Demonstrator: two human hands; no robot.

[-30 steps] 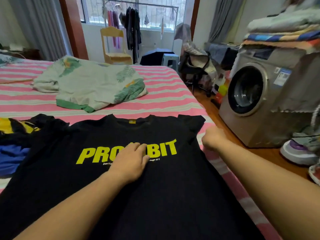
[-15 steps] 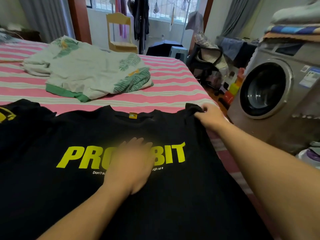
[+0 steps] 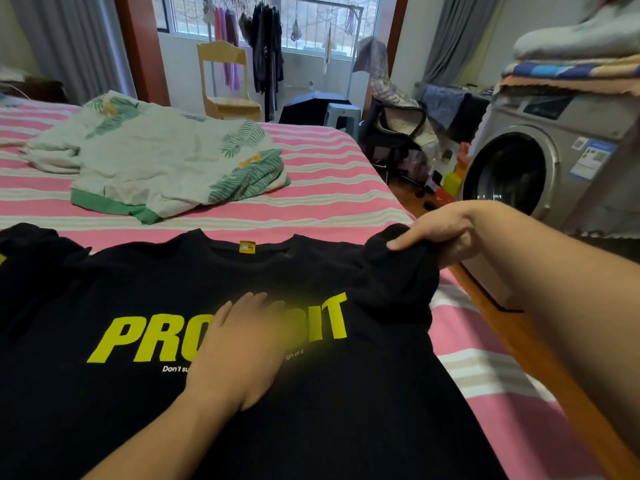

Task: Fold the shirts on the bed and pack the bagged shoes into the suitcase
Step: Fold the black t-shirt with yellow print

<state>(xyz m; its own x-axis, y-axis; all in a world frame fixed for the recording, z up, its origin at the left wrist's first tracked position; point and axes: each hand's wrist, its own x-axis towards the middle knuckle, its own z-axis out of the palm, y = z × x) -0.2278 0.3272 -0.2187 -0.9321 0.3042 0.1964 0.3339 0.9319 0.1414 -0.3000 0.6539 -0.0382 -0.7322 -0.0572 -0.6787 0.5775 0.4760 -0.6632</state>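
A black T-shirt (image 3: 145, 296) with yellow lettering lies face up on the pink striped bed (image 3: 332, 188). My left hand (image 3: 239, 348) presses flat on its chest, fingers straight, covering part of the print. My right hand (image 3: 436, 237) grips the shirt's right sleeve and holds it lifted off the bed, bunched and drawn inward over the shoulder. A white shirt with green leaf print (image 3: 166, 164) lies crumpled farther back on the bed. No suitcase or bagged shoes are in view.
A washing machine (image 3: 540, 161) stands close to the bed's right side, with stacked blankets (image 3: 571, 67) on top. Beyond the bed's far end are a yellow chair (image 3: 225, 81), a grey stool (image 3: 341, 116), a clothes rack and a cluttered office chair (image 3: 394, 129).
My right hand took hold of the right sleeve and raised it, pulling it inward. My left hand stayed pressed on the chest. The view moved closer.
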